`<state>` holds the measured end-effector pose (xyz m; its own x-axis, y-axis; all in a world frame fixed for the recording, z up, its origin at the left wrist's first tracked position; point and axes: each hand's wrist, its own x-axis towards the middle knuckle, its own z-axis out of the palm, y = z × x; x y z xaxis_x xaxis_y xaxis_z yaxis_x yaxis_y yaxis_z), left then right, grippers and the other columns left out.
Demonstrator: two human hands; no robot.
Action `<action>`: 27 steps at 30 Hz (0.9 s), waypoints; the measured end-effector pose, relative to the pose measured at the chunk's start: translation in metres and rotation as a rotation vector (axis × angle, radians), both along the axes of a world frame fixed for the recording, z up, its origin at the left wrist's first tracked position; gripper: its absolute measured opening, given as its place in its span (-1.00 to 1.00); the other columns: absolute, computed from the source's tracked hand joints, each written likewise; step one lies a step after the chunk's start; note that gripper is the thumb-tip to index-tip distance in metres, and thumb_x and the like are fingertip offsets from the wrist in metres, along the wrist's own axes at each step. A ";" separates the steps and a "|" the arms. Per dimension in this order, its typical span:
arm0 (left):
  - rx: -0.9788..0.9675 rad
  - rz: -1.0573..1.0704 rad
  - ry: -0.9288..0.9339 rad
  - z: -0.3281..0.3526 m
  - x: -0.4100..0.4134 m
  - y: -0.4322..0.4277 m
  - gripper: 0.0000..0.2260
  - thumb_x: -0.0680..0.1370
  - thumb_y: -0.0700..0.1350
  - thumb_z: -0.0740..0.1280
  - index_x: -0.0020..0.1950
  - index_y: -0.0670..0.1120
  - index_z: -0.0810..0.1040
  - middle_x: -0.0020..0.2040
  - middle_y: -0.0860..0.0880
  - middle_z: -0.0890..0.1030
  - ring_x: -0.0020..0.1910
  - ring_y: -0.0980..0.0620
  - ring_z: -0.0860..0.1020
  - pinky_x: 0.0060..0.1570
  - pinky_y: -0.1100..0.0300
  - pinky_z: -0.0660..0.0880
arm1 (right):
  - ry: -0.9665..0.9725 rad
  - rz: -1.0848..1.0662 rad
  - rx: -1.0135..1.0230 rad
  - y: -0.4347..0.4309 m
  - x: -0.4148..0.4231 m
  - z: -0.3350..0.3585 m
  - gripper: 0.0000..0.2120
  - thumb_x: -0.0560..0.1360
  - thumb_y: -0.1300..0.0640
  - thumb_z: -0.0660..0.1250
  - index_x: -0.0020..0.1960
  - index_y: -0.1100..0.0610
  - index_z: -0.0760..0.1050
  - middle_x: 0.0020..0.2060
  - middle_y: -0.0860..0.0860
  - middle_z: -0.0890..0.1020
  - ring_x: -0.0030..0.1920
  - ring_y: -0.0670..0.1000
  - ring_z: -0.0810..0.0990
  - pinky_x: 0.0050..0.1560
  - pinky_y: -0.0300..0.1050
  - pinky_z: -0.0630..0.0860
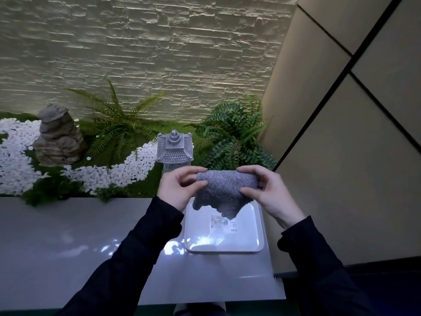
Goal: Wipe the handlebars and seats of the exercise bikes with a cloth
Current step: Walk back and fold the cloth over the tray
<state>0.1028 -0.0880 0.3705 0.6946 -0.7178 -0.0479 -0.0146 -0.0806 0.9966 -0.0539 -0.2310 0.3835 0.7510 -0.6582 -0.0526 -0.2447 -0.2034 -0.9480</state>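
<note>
Both hands, left hand (176,189) and right hand (268,192), pinch the grey cloth (224,190) in their fingers above the white tray (257,224), seemingly folding it for wiping.

On my feed both arms wear long sleeves of a very dark, near-black cloth, matte and plain. The left sleeve (127,258) shows to the lower left of the white tray (260,224), the right sleeve (319,258) to its lower right. Each ends in a plain cuff at the wrist: the left one just beside the tray's left edge, the right one just beyond its right edge. Soft folds crease the cloth further down. Past the cuffs, the left hand (180,188) and right hand (266,192) are bare.
</note>
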 end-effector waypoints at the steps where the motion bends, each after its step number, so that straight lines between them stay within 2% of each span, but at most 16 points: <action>1: 0.006 0.011 -0.007 0.000 0.001 0.000 -0.71 0.40 -0.36 0.45 -0.13 0.06 0.64 -0.23 -0.33 0.62 -0.23 -0.01 0.58 -0.13 0.12 0.53 | 0.017 -0.021 -0.020 0.001 0.001 0.000 -0.61 0.37 0.43 0.44 0.07 0.06 0.58 0.04 -0.04 0.63 0.11 0.02 0.58 0.19 0.01 0.52; 3: 0.023 0.035 -0.033 0.000 0.002 -0.001 -0.69 0.39 -0.35 0.46 -0.15 0.09 0.65 -0.29 -0.16 0.66 -0.25 0.07 0.60 -0.15 0.22 0.56 | 0.069 -0.058 -0.079 0.003 0.002 -0.002 -0.60 0.36 0.40 0.45 0.11 0.06 0.57 0.06 -0.04 0.62 0.13 0.02 0.57 0.16 -0.02 0.54; 7: 0.060 0.094 -0.073 0.001 0.003 -0.001 -0.69 0.38 -0.33 0.48 -0.16 0.11 0.64 -0.28 -0.08 0.68 -0.22 0.05 0.62 -0.04 0.13 0.58 | 0.169 -0.074 -0.198 0.006 0.007 -0.001 -0.58 0.36 0.35 0.47 0.16 0.07 0.55 0.08 -0.03 0.59 0.13 0.00 0.55 0.12 -0.08 0.55; 10: 0.145 0.111 -0.179 -0.001 0.001 -0.003 -0.73 0.38 -0.29 0.49 -0.09 0.07 0.65 -0.27 -0.03 0.68 -0.18 0.02 0.65 0.03 0.15 0.57 | 0.209 -0.114 -0.403 0.009 0.009 0.002 -0.69 0.39 0.33 0.43 0.08 0.08 0.58 -0.01 -0.05 0.58 0.01 -0.07 0.50 0.04 -0.30 0.37; 12: 0.233 0.126 -0.301 -0.002 -0.001 -0.005 -0.78 0.38 -0.25 0.50 -0.03 -0.02 0.67 -0.28 0.02 0.66 -0.21 0.10 0.63 0.03 0.26 0.52 | 0.206 -0.141 -0.498 0.009 0.010 0.003 -0.79 0.42 0.34 0.36 -0.01 0.11 0.60 -0.09 -0.04 0.56 -0.07 -0.09 0.46 -0.06 -0.37 0.26; 14: 0.279 0.150 -0.415 -0.001 -0.002 -0.005 -0.83 0.38 -0.23 0.49 -0.06 -0.05 0.67 -0.30 0.07 0.61 -0.25 0.19 0.58 -0.08 0.43 0.43 | 0.203 -0.154 -0.498 0.008 0.010 0.001 -0.85 0.44 0.33 0.32 -0.09 0.13 0.60 -0.12 0.00 0.50 -0.10 -0.07 0.44 -0.13 -0.36 0.24; 16: 0.278 0.163 -0.513 -0.001 -0.002 -0.005 -0.87 0.39 -0.25 0.47 -0.13 -0.04 0.66 -0.30 0.08 0.58 -0.30 0.24 0.52 -0.22 0.55 0.35 | 0.177 -0.154 -0.451 0.008 0.010 -0.003 -0.90 0.45 0.31 0.34 -0.12 0.15 0.59 -0.07 0.02 0.46 0.00 -0.03 0.43 -0.03 -0.34 0.26; 18: 0.252 0.147 -0.558 -0.002 -0.001 -0.004 -0.90 0.39 -0.26 0.46 -0.18 -0.08 0.64 -0.20 0.03 0.51 -0.25 0.20 0.47 -0.21 0.56 0.33 | 0.120 -0.149 -0.365 0.005 0.007 -0.008 -0.93 0.44 0.31 0.37 -0.13 0.16 0.56 0.03 0.03 0.46 0.15 -0.01 0.42 0.13 -0.24 0.28; 20: 0.213 0.081 -0.516 -0.004 0.001 -0.004 -0.93 0.42 -0.26 0.45 -0.17 -0.12 0.61 -0.07 -0.03 0.43 -0.09 0.12 0.43 -0.08 0.49 0.33 | 0.034 -0.113 -0.193 0.000 0.002 -0.014 -0.93 0.46 0.31 0.37 -0.11 0.19 0.52 0.07 0.03 0.51 0.17 -0.02 0.47 0.19 -0.13 0.35; 22: 0.143 -0.043 -0.396 -0.007 0.006 -0.006 -0.93 0.46 -0.28 0.41 -0.13 -0.14 0.57 -0.01 -0.05 0.49 0.02 0.08 0.45 0.04 0.34 0.38 | -0.064 -0.055 -0.006 -0.005 -0.004 -0.021 -0.95 0.52 0.29 0.33 -0.07 0.24 0.45 -0.05 0.04 0.55 -0.01 -0.02 0.52 0.07 -0.03 0.41; 24: 0.074 -0.151 -0.185 -0.014 0.008 -0.009 -0.89 0.51 -0.30 0.34 -0.13 -0.11 0.52 -0.08 -0.05 0.56 -0.06 0.11 0.52 -0.03 0.34 0.45 | -0.129 -0.040 0.119 -0.009 -0.008 -0.032 -0.93 0.58 0.24 0.27 -0.05 0.23 0.40 -0.15 0.05 0.54 -0.10 -0.03 0.51 -0.03 -0.06 0.42; 27: 0.050 -0.151 0.074 -0.038 0.002 -0.021 -0.86 0.57 -0.28 0.24 -0.14 -0.07 0.43 -0.21 -0.02 0.55 -0.26 0.22 0.53 -0.21 0.32 0.48 | -0.147 -0.086 0.238 -0.011 -0.006 -0.056 -0.97 0.61 0.18 0.21 0.00 0.13 0.38 -0.14 0.02 0.57 -0.10 -0.04 0.54 -0.03 -0.03 0.44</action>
<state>0.1049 -0.1092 0.3325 0.5725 -0.8090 -0.1331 0.0433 -0.1323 0.9903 -0.0603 -0.2424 0.3278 0.7038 -0.7021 -0.1085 -0.1081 0.0451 -0.9931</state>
